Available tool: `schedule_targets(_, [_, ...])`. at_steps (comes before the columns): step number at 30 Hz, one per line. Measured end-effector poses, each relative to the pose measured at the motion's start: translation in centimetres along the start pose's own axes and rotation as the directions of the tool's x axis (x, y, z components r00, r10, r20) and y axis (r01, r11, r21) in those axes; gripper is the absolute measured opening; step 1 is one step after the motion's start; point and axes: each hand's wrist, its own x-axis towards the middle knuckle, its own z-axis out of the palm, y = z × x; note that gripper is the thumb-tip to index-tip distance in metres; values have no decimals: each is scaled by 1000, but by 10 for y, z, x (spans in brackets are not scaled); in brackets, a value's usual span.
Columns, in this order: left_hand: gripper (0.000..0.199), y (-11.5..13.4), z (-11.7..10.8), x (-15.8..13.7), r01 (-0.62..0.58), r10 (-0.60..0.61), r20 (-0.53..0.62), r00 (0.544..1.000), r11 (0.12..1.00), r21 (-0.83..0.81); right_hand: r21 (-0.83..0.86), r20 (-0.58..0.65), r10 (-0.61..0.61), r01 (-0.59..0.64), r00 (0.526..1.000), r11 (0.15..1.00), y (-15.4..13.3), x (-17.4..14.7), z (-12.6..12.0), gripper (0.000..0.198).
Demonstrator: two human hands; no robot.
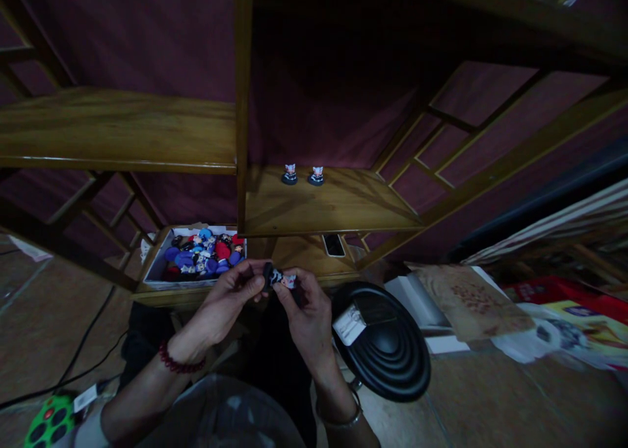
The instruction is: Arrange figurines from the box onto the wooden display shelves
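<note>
Between my two hands is a small figurine (277, 278), lying sideways, with a dark round base and a black-and-white body. My left hand (240, 286) grips the base with thumb and fingers. My right hand (308, 304) pinches the pale head end. Two similar figurines stand upright on the wooden shelf ahead: one on the left (290, 174) and one on the right (316, 176). Just left of my left hand, a white box (156, 275) holds several blue, red and black figurines in a jumble.
A phone (334, 244) lies on the lower shelf (294, 255). To my right is a black round stool (387, 343) with a small packet (350, 324) on it. Cardboard (481, 301) and plastic packaging lie on the tiled floor. A green object (50, 422) and black cables are at lower left.
</note>
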Motion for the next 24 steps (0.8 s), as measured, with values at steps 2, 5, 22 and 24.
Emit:
schedule_targets(2, [30,0,1,0,-7,7,-10,1000,1000,11,-25,6,-20,20,1000,999,0,0,-1,11])
schedule_targets(5, [30,-2,1,0,-19,19,-7,1000,1000,25,-58,21,-54,55,998,997,1,1,-3,10])
schedule_targets(22, [25,1,-2,6,0,-2,101,995,1000,19,-234,140,-314,340,939,911,-4,11,-15,11])
schedule_targets(24, [26,3,1,8,1,-2,90,996,1000,7,-224,105,-266,283,958,933,-5,13,-16,11])
